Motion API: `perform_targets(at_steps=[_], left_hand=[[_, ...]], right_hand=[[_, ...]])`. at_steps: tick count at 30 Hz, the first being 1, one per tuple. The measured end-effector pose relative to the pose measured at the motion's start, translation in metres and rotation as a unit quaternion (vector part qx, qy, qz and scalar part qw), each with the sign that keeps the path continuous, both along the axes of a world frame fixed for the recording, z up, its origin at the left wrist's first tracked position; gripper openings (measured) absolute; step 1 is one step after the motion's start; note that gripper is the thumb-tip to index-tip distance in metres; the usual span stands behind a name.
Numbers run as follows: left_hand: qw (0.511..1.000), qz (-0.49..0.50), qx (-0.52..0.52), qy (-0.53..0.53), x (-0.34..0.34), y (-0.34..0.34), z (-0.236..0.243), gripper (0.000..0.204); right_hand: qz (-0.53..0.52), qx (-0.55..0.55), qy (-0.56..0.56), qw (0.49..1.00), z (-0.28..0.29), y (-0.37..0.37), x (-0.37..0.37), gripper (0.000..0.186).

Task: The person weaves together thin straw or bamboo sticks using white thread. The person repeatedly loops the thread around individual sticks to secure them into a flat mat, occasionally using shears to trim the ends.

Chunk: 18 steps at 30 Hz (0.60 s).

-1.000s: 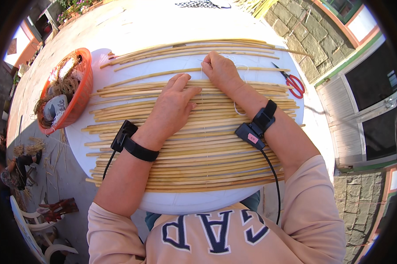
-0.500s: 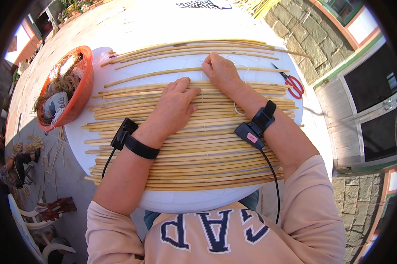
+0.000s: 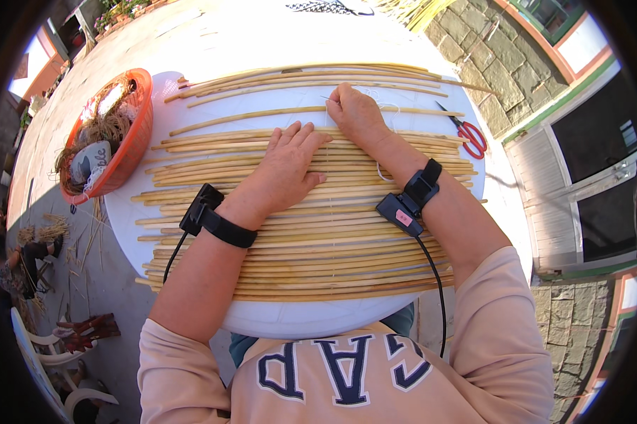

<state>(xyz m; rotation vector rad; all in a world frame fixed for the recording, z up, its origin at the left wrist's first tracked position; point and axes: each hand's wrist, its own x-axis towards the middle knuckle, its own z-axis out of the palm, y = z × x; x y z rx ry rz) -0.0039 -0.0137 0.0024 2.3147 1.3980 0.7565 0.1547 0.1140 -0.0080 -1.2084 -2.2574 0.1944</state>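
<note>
Long, thin yellowish plant stalks point(image 3: 311, 265) lie side by side across the white table point(image 3: 297, 318), with a line of white stitching running down their middle. My left hand point(image 3: 293, 166) rests flat on the upper stalks, fingers stretched out and open. Beyond it and to the right, my right hand point(image 3: 357, 113) is closed in a pinch by the farther edge of the row. White thread point(image 3: 392, 107) loops out beside that fist, and a thin tip pokes out left of its fingers; whether it is a needle is too small to tell. A single stalk point(image 3: 251, 120) lies just beyond the row.
More loose stalks point(image 3: 304, 76) lie along the table's far side. Red-handled scissors point(image 3: 474, 138) sit at the right edge. An orange basket point(image 3: 131, 155) of fibre and thread bundles stands at the left. A white chair point(image 3: 53, 359) and another person's legs point(image 3: 36, 258) are off to the left.
My left hand has shifted slightly right and its fingers have straightened and flattened onto the stalks. The right hand stays pinched in nearly the same place.
</note>
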Motion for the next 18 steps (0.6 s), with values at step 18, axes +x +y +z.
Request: perform_targets(at_steps=[18], left_hand=[[0.999,-0.026,-0.031,0.029,0.0012,0.0003,0.007,0.022]], right_hand=[[0.003,-0.002,0.023,1.0,-0.0063,0.0014,-0.0015,0.018]])
